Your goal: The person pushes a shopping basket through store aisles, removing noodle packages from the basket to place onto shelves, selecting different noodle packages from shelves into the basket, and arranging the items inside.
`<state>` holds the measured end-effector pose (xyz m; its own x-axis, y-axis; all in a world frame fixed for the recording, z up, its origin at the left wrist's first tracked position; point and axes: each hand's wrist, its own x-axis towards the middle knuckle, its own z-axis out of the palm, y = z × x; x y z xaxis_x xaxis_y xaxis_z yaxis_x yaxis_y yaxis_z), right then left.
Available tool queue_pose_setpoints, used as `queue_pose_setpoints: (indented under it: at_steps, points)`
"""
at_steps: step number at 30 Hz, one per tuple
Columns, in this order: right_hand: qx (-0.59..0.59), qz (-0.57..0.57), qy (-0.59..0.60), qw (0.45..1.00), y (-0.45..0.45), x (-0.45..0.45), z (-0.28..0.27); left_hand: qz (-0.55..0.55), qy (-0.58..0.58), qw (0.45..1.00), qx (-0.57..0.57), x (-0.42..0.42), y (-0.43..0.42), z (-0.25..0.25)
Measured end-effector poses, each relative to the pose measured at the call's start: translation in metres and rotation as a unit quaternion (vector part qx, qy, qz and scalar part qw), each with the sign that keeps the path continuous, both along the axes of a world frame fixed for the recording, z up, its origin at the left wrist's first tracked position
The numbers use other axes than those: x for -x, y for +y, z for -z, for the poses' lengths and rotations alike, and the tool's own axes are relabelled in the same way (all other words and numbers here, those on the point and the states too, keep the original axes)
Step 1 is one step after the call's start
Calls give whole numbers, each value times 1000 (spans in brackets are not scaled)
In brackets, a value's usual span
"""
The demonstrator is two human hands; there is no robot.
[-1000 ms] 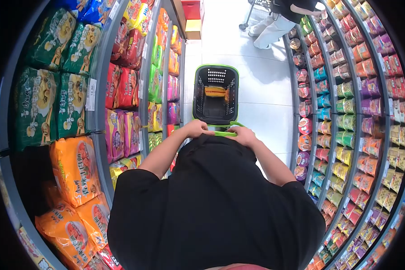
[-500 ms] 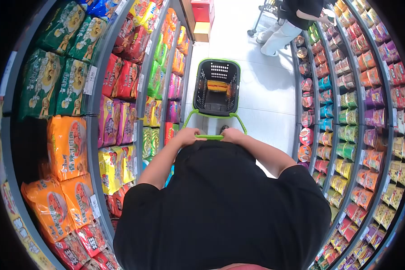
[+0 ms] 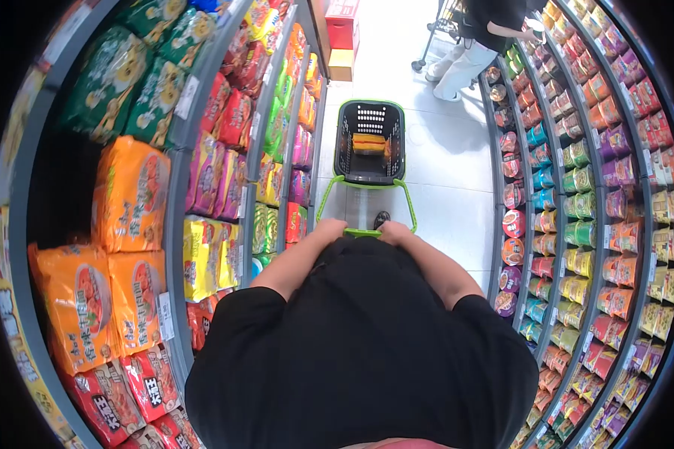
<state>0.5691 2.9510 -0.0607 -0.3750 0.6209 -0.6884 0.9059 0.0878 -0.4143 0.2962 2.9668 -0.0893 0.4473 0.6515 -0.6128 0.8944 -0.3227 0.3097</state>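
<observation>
Gripping, in the head view, the green handle [image 3: 362, 233] with left hand [image 3: 333, 229] and right hand [image 3: 393, 233] both closed round it, on the basket [image 3: 370, 168] just beyond them, perhaps risking a bump against the shoe [image 3: 382, 218] just past the right hand, or the person [image 3: 458, 69] farther ahead of it, through hurried pushing.
</observation>
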Motion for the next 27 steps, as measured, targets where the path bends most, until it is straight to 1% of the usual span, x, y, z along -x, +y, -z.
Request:
queue_pose_setpoints:
  at_steps: [2, 4, 5, 6, 7, 9, 11, 12, 14, 15, 18, 20, 23, 26, 27]
  points:
    - [-6, 9, 5, 1000, -30, 15, 1, 14, 9, 1000, -10, 12, -23, 2]
    - [-46, 45, 31, 997, -65, 28, 8, -13, -1, 1000, -13, 20, -53, -30]
    - [-49, 45, 27, 997, -83, 30, 29, -11, -8, 1000, -15, 25, -70, -36]
    - [-52, 36, 3, 998, -99, 29, 61, -11, -12, 1000, -19, 29, -85, -38]
    - [-55, 26, -20, 998, -112, 31, 77, -6, -4, 1000, -10, 30, -99, -40]
    - [-68, 38, -26, 997, -141, 39, 45, -18, -8, 1000, 8, 34, -123, -45]
    - [-92, 40, -32, 995, -169, 43, 31, -29, -25, 999, 4, 36, -151, -38]
    - [-97, 30, -31, 994, -183, 41, 35, -32, -38, 999, -2, 39, -163, -38]
    - [-74, 24, -52, 996, -199, 39, 47, -36, -23, 999, 3, 42, -191, -51]
    - [-83, 18, -51, 995, -208, 41, 48, -50, -29, 998, 0, 44, -207, -55]
    - [-64, -34, -27, 997, -245, 37, 51, -71, -41, 997, -13, 45, -252, -58]
    - [-42, 2, -25, 999, -273, 37, 57, -84, -38, 996, -22, 42, -287, -59]
    - [-43, -6, -40, 998, -326, 28, 87, -94, -39, 994, -34, 37, -346, -52]
    - [-53, -56, -61, 995, -397, 26, 34, -106, -45, 993, -37, 20, -424, -29]
    - [-41, -43, -72, 996, -416, 22, 35, -114, -41, 992, -39, 15, -451, -23]
